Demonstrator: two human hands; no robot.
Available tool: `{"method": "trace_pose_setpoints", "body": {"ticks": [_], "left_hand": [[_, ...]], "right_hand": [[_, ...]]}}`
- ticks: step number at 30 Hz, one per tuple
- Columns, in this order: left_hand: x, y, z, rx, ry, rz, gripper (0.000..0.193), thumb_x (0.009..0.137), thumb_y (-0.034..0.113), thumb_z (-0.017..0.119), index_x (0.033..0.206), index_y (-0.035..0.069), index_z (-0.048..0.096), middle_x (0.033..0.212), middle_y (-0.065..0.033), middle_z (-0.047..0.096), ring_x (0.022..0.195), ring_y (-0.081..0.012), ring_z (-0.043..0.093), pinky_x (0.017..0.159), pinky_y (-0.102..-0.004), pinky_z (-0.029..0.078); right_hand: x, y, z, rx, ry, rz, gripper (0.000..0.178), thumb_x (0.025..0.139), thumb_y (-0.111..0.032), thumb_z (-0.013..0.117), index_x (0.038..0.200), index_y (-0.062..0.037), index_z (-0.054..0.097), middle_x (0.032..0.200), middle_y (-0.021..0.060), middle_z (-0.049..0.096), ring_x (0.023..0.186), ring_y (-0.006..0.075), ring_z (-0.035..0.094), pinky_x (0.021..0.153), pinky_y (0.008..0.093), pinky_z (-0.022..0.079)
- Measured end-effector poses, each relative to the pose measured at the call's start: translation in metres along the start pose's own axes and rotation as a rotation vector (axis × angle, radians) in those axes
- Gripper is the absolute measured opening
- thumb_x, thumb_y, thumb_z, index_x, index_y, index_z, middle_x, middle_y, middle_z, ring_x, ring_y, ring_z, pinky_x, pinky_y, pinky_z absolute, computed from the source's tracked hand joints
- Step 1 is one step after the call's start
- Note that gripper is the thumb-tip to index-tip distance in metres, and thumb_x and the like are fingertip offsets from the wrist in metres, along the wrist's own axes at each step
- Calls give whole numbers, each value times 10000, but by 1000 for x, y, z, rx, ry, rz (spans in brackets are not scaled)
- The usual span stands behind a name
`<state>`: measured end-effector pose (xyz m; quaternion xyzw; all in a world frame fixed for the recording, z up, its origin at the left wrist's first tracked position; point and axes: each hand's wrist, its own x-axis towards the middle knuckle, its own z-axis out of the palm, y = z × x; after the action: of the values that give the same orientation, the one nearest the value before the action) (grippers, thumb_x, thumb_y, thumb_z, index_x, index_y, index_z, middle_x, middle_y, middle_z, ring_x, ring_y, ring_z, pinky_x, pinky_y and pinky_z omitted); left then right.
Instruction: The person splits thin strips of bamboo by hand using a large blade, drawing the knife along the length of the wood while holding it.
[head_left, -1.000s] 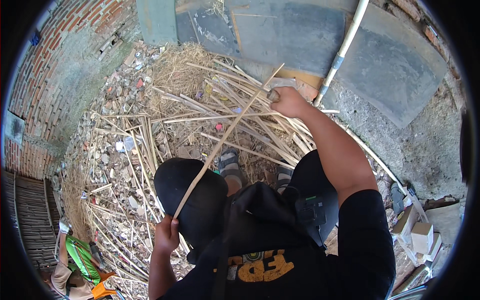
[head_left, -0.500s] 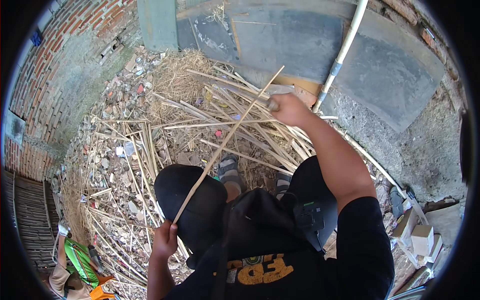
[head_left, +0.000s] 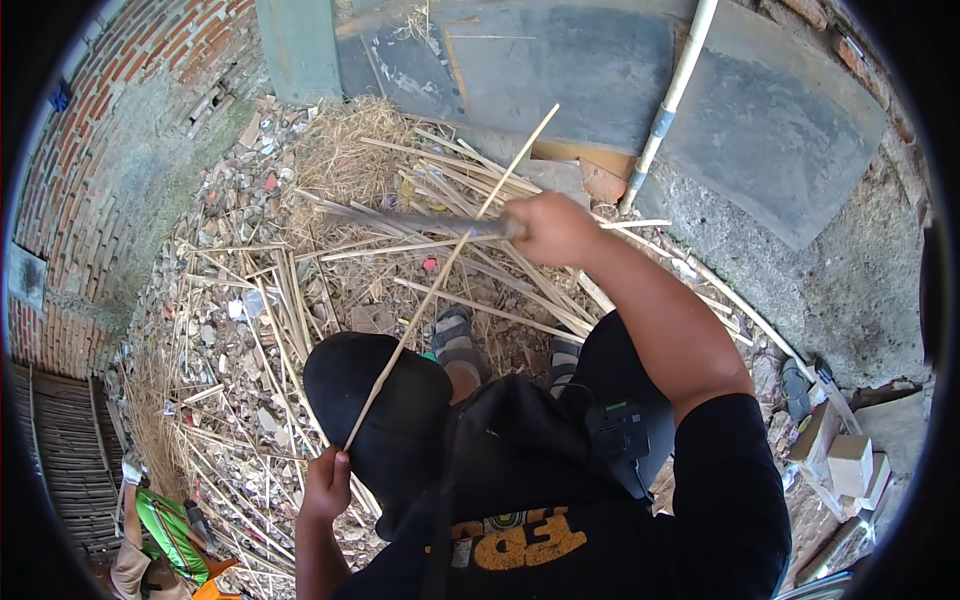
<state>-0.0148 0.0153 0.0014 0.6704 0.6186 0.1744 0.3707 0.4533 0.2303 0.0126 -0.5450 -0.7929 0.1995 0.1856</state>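
- Here is the pale strip (head_left: 420, 318), slanting from the left hand up across the person's left knee (head_left: 415, 395), its far end out over the pile of strips (head_left: 530, 285).
- Left hand (head_left: 326, 488): thumb and bent fingers pinch the near end, and that end disappears inside the grip.
- Right hand (head_left: 552, 230): fingers curled around a tool's handle, most of them hidden behind the back of the hand.
- The tool's blade (head_left: 420, 221) is a grey blur pointing left across the strip; its tip melts into the pile, and whether it touches the strip, one cannot tell.
- Down below, the left foot (head_left: 457, 340) peeks out past the knee, while the right foot (head_left: 564, 362) is mostly covered by the other leg.
- Lower left, a co-worker (head_left: 130, 567) is cut off by the dark rim.
- Edges now: grey sheets (head_left: 570, 80) stand beyond the strip's far end, and a pale pole (head_left: 675, 95) leans to the right of the right hand, apart from it.
- Widest room lies left, over low rubble (head_left: 220, 330) reaching toward the brick wall (head_left: 90, 180).
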Motion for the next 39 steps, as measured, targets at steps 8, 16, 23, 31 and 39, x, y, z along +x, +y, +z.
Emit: {"method": "trace_pose_setpoints", "body": {"ticks": [8,16,23,31,39], "left_hand": [[2,-8,1,70,23,48,455,1064,361,417,793,4,503,583,-107,474,545,-210,460,525,-375,358],[3,-6,5,87,58,60,450,1065,341,431,767,7,481,576,-183,477,508,-300,468,518,-417,364],[0,-5,-2,74,34,-4,455,1067,341,435,766,3,475,573,-180,471,514,-291,481,521,-415,368],[6,1,-3,38,-2,5,459,1075,334,423,760,5,485,562,-125,474,514,-192,431,517,-365,364],[-2,6,4,83,70,28,444,1068,319,445,762,0,489,569,-138,468,521,-200,442,526,-378,377]], "right_hand": [[7,53,-3,121,130,148,316,783,-202,672,1055,-42,682,896,192,708,838,350,693,783,429,550],[-1,-16,9,-134,-163,-98,256,778,-210,709,1005,-92,692,820,171,688,797,334,687,738,433,539],[6,5,11,68,15,49,246,750,-169,695,984,-93,692,877,164,705,858,349,688,771,455,541],[8,26,6,167,40,173,326,767,-181,696,1069,-60,693,875,204,702,834,359,689,778,425,544],[1,-7,-10,-133,-73,-7,302,774,-171,704,1052,-55,684,876,223,694,833,383,681,767,449,536]]}}
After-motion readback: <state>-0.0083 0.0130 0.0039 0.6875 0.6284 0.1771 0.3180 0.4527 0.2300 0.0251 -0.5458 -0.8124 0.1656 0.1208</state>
